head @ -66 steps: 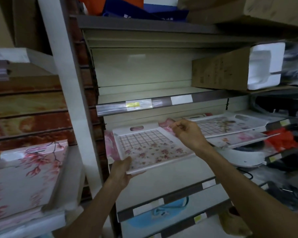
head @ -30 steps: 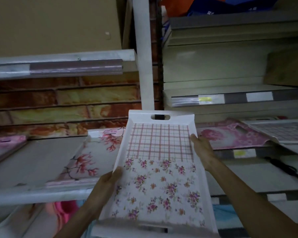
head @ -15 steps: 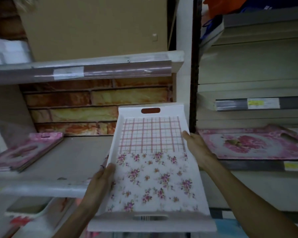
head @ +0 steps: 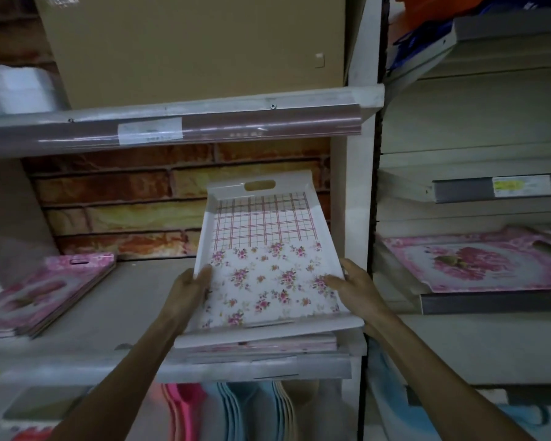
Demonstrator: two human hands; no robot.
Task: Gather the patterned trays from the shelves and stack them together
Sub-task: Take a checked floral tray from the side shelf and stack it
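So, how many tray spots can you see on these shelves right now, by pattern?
White tray with plaid and small-flower print, held by left hand and right hand: 1
Pink floral tray pile on the left of the shelf: 1
Pink rose-print tray on the right-hand shelf: 1
Flat pile beneath the held tray, count unclear: 1
Total: 4

Bare shelf board (head: 115, 300) between pink tray pile (head: 42, 294) and white upright (head: 355, 198).

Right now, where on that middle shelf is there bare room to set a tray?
Bare shelf lies between the pink tray stack at left and the floral tray, which both hands hold over a pile. The right end by the post is crowded.
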